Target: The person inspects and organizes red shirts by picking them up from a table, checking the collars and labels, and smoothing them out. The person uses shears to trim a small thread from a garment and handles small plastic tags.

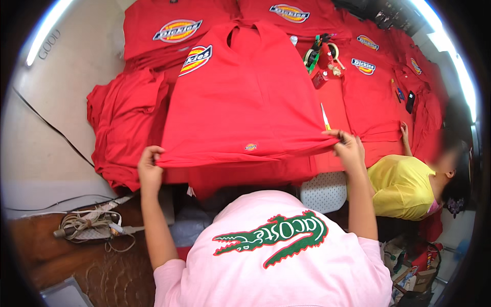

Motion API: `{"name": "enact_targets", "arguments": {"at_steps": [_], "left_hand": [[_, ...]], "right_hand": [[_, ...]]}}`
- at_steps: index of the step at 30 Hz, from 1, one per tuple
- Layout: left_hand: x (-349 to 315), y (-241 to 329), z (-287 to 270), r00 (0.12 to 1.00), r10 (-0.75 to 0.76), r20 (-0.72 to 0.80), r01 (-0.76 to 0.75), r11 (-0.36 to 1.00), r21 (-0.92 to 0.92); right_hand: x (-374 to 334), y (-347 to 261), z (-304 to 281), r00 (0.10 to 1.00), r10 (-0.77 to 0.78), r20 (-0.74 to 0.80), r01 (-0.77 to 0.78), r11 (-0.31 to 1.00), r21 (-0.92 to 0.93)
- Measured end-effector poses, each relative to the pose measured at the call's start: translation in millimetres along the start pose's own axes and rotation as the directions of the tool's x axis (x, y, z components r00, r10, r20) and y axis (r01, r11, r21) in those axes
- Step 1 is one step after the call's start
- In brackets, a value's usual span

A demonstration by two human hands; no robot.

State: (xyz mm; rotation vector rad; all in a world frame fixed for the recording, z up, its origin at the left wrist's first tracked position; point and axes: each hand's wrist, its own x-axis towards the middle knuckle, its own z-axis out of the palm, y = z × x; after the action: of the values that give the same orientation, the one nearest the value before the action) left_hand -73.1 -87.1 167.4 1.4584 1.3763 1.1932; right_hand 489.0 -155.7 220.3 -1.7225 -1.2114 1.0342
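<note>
A red garment (240, 97), likely a shirt, is spread in front of me, its near edge lifted and stretched between my hands. My left hand (151, 166) pinches the near left corner. At the opposite corner my right hand (350, 151) grips the cloth between thumb and fingers. A small oval patch sits close to the held edge, and a larger blue, white and yellow badge lies at the upper left of the garment. Just beyond my right hand are yellow-handled scissors (326, 118) with a pale pointed blade.
Red garments are piled at left (125, 123) and laid out at right (371, 102). A green tape dispenser (310, 57), a tape roll (333, 52) and a small red box (320, 79) stand beyond. Coiled cables (82, 225) lie lower left. A person in yellow (401, 184) works at right.
</note>
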Motion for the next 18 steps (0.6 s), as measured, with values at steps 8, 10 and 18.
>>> {"name": "enact_targets", "arguments": {"at_steps": [8,10,18], "left_hand": [[-103.5,-93.4,16.1,0.925,-0.344,0.162,0.244,0.864,0.44],[-102.8,-91.4,6.4,0.878,-0.415,0.238,0.208,0.779,0.591],[0.7,-45.3,160.3,0.904,0.086,0.419,-0.309,0.809,0.5]], "right_hand": [[-33.6,136.1,41.3,0.89,0.385,0.243,-0.301,0.898,-0.32],[-27.4,153.8,35.3,0.975,0.163,0.15,-0.096,0.921,-0.378],[77.4,99.0,151.7,0.942,-0.225,-0.251,0.233,0.972,0.004]]}}
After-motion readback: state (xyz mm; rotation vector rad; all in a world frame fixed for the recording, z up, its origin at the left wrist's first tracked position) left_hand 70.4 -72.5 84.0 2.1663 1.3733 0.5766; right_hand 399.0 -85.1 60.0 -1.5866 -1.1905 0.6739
